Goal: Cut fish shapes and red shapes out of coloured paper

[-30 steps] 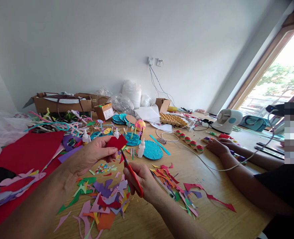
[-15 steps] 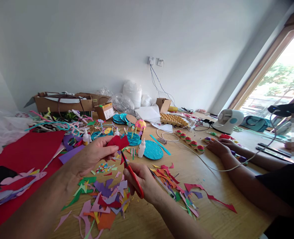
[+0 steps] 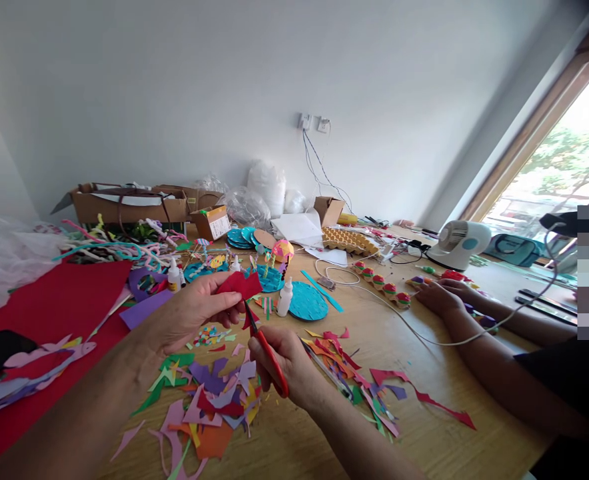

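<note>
Between the thumb and fingers of my left hand is a small piece of red paper or felt, held up over the table. My right hand grips red-handled scissors, their dark blades pointing up at the lower edge of the red piece. A small red strip hangs beside the blades. Under both hands lies a heap of coloured scraps in purple, pink, green and orange. A white glue bottle stands just beyond, next to a blue textured disc.
A large red sheet spreads at the left, near pipe cleaners. Cardboard boxes stand along the wall. At the right, a person's hands work beside a row of red-topped egg-carton cups; a white cable crosses the table.
The view has shifted very slightly. Both hands keep nearly the same pose, with the scissors still at the red piece.
</note>
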Demonstrator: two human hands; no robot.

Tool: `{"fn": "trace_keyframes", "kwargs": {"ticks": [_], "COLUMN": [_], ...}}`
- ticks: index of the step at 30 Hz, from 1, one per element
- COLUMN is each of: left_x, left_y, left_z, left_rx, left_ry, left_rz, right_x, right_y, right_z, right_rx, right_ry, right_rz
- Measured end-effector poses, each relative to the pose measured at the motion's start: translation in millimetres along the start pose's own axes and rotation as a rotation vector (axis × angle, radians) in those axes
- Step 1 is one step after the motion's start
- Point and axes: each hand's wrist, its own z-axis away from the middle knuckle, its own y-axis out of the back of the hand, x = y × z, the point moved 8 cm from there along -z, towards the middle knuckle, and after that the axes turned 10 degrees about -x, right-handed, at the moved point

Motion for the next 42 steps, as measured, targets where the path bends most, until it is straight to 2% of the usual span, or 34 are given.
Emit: {"fn": "trace_keyframes", "kwargs": {"ticks": [8,15,27,42], "left_x": [-0.4,0.9,-2.6,-1.2], "left_y": [-1.9,-0.8,-0.8,2.4], "left_z": [0.5,0.7,-0.2,2.6], "left_rx": [-0.005,0.040,0.007,-0.022], "left_ry": [-0.016,-0.014,-0.049,0.022], "left_rz": [0.022,0.068,0.071,0.018], "right_x": [-3.2,-2.7,-4.6,-4.6], "right_y": [0.4,1.1,1.8,-0.3], "right_z": [0.9,1.7,0.5,0.5], "right_rx": [0.014,0.028,0.024,0.002], "right_ry": [-0.004,-0.008,0.004,-0.001], "right_rz": [0.018,0.018,0.019,0.016]}}
